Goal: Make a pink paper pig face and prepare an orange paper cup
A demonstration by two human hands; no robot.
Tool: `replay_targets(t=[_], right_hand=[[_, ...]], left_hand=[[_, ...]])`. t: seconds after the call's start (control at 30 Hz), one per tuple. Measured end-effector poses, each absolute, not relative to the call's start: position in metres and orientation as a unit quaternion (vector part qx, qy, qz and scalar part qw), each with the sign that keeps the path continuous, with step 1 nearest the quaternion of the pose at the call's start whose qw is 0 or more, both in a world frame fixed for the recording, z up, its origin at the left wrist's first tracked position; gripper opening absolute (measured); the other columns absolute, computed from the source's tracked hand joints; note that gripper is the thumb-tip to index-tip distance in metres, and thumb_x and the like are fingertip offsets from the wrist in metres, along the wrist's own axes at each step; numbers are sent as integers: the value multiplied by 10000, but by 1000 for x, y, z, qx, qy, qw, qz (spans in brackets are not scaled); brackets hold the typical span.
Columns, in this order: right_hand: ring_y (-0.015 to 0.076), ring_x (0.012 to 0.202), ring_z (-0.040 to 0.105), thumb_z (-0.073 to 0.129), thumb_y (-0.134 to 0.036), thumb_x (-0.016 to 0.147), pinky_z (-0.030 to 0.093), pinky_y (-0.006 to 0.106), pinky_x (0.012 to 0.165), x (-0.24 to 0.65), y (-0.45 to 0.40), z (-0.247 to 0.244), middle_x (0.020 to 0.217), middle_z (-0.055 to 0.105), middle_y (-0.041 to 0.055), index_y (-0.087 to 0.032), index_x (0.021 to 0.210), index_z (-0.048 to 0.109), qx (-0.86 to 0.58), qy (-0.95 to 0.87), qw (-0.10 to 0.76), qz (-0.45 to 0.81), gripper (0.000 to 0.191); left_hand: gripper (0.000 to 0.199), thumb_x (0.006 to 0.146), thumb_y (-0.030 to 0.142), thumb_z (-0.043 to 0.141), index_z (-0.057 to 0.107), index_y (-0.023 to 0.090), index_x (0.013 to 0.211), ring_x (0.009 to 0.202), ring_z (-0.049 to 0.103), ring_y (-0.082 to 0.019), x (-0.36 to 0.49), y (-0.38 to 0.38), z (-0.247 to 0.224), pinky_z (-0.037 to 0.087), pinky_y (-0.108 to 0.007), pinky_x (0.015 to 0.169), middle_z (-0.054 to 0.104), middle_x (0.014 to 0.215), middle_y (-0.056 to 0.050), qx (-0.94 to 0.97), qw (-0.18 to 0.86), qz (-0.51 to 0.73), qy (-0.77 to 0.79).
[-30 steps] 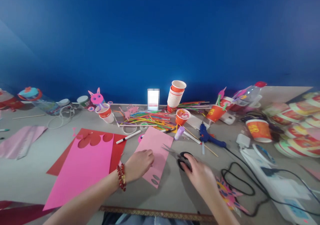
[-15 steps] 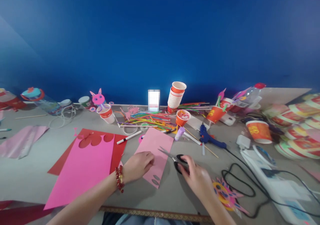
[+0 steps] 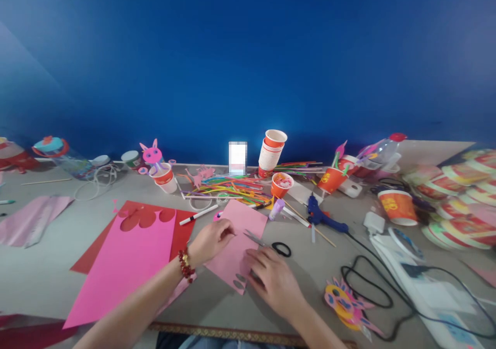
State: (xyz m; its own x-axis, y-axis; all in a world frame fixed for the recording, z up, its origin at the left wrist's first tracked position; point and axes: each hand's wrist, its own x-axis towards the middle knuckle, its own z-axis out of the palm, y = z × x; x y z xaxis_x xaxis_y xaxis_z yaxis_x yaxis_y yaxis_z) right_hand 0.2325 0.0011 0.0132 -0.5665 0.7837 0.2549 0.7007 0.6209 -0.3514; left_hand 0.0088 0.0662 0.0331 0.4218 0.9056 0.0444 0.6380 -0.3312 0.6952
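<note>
The light pink paper [image 3: 242,214] lies at the centre of the table, with small oval holes near its lower corner. Over its left side is my left hand [image 3: 211,241], thumb and fingertips pinched together; whatever is between them is too small to make out. My right hand [image 3: 275,282] rests on the paper's right edge with its fingers stretched out, gripping nothing. The scissors [image 3: 282,249] lie just beyond that hand, blades pointing left over the paper and one handle partly hidden by my fingers.
Bright pink sheet [image 3: 132,266] over red paper [image 3: 186,227] on the left. Behind are pipe cleaners [image 3: 232,187], a cup of scraps [image 3: 282,184] and stacked cups [image 3: 271,152]. To the right are a blue glue gun [image 3: 325,218], its cable, a power strip [image 3: 411,292] and a pink-yellow paper figure [image 3: 343,302].
My right hand has let go of the scissors, leaving them on the table, and moved left and down onto the light pink paper. My left hand has shifted slightly up, its fingers pinching.
</note>
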Motion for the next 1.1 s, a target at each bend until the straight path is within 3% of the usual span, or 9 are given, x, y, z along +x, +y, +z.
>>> replay_targets(t=[0.1, 0.2, 0.3, 0.43, 0.63, 0.87, 1.1], right_hand=[[280, 1143, 563, 712, -453, 813, 471, 433, 965, 225, -4, 8, 1240, 653, 73, -226, 1202, 613, -421, -884, 177, 100, 461], [282, 1147, 557, 730, -485, 792, 466, 433, 974, 224, -4, 5, 1265, 639, 65, -219, 1248, 584, -424, -879, 189, 109, 547], [270, 1118, 566, 698, -439, 834, 460, 421, 972, 232, 1, 6, 1231, 651, 69, -206, 1211, 599, -434, -866, 224, 112, 454], [295, 1067, 578, 611, -255, 890, 471, 455, 911, 248, 10, 3, 1198, 659, 111, -173, 1179, 609, -510, -824, 242, 51, 300], [252, 1003, 602, 491, -1, 845, 470, 397, 890, 252, 13, -6, 1101, 705, 52, -226, 1146, 638, -517, -823, 222, 75, 404], [231, 1095, 567, 467, 36, 806, 436, 382, 941, 249, 11, 0, 1251, 660, 39, -228, 1280, 577, -491, -848, 182, 82, 553], [205, 1103, 526, 517, -55, 854, 406, 341, 973, 246, -6, 7, 1310, 625, 4, -257, 1284, 576, -443, -877, 117, 144, 479]], left_hand=[[89, 846, 152, 500, 579, 193, 854, 750, 597, -159, -6, 72, 35, 467, -259, 696, 647, 821, -17, 775, 289, 243, 508], [81, 832, 140, 497, 556, 195, 824, 856, 595, -187, -18, 72, 30, 478, -304, 805, 625, 884, -41, 764, 265, 265, 525], [72, 821, 142, 510, 547, 202, 805, 960, 580, -218, -27, 66, 18, 465, -356, 891, 606, 963, -65, 754, 243, 279, 543], [70, 846, 165, 504, 551, 211, 821, 945, 589, -217, -31, 55, 5, 486, -351, 855, 609, 1006, -72, 745, 230, 273, 563], [78, 842, 149, 522, 551, 206, 797, 898, 590, -219, -21, 56, 3, 484, -358, 840, 633, 903, -51, 762, 206, 254, 559], [73, 866, 157, 498, 542, 214, 851, 1064, 579, -234, -10, 59, -1, 454, -383, 944, 632, 1092, -75, 782, 172, 256, 542], [130, 883, 127, 449, 547, 211, 866, 1066, 605, -255, -9, 51, 2, 476, -422, 916, 657, 1133, -82, 788, 154, 230, 551]])
